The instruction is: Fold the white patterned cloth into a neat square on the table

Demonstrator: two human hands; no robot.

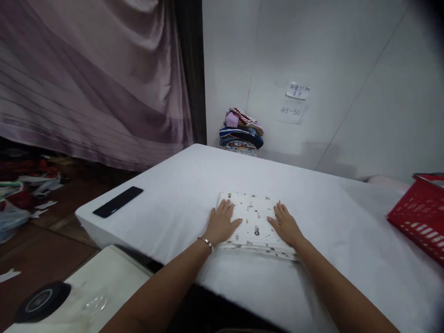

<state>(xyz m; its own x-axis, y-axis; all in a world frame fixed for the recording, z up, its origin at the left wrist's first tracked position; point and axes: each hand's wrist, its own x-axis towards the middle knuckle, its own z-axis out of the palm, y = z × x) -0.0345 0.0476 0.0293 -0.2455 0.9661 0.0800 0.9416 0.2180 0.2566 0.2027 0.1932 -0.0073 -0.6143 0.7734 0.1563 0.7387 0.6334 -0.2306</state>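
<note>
A folded white cloth [255,217] with a small scattered print lies on the white-covered table in front of me, its layers showing along the near edge. My left hand [222,224] rests flat on the cloth's left side, fingers stretched out and thumb pointing inward. On the right side my right hand [285,225] lies flat as well, with its fingers apart. Neither hand grips anything. A silver bracelet [207,243] circles my left wrist.
The white tabletop [173,194] carries a black phone [118,202] at its left edge. At the right stands a red plastic basket [419,217]. Behind the far edge, a stack of folded clothes [241,132] leans near the wall. A black round object [43,301] sits lower left.
</note>
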